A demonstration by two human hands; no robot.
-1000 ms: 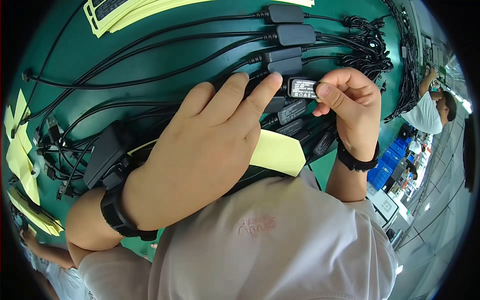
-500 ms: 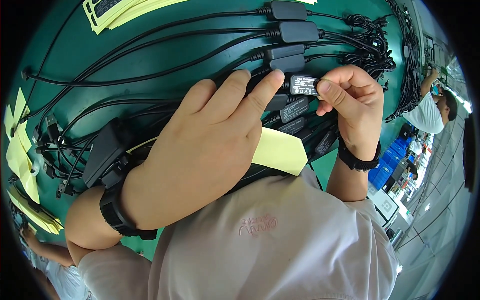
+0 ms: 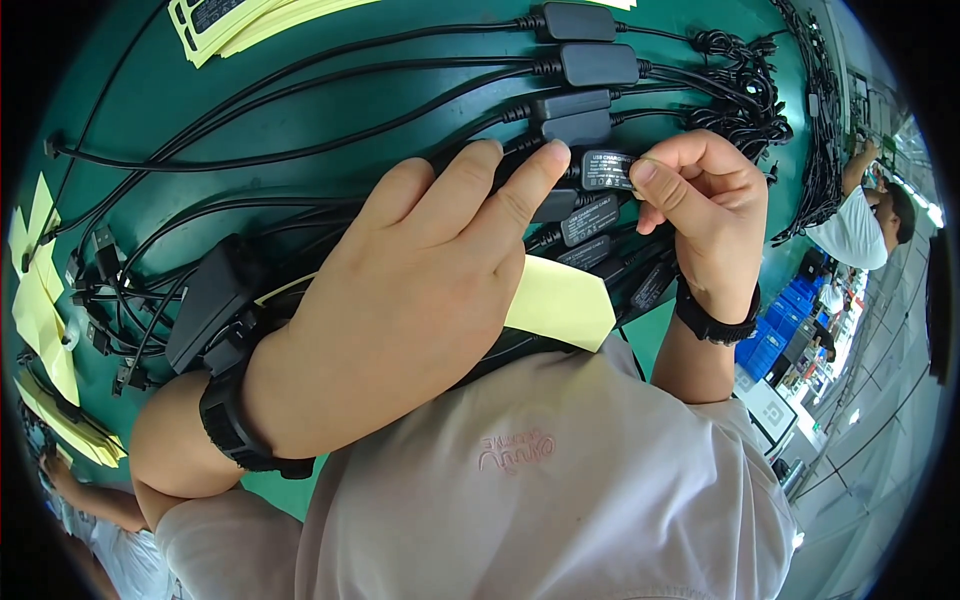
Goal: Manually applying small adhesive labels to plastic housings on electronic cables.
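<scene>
My right hand (image 3: 710,205) pinches the end of a black label (image 3: 605,170) with white print between thumb and fingertips. My left hand (image 3: 430,270) lies palm down over a row of black cables, fingers stretched out. Its index fingertip sits by the label's left edge, next to a black cable box (image 3: 575,122) with a plain top. Nearer me, another cable box (image 3: 590,220) carries a similar printed label. A strip of yellow backing paper (image 3: 565,305) comes out from under my left hand. What lies beneath that palm is hidden.
More plain cable boxes (image 3: 600,65) lie at the back of the green table (image 3: 380,110). Coiled cables (image 3: 745,90) bunch at the right. USB plugs (image 3: 105,255) and yellow paper pieces (image 3: 45,320) lie at left; yellow label sheets (image 3: 240,25) at the back. Other people work beyond both sides.
The black label has tilted slightly in my right hand's pinch, and its printed face catches the light differently. My left hand has stayed almost still.
</scene>
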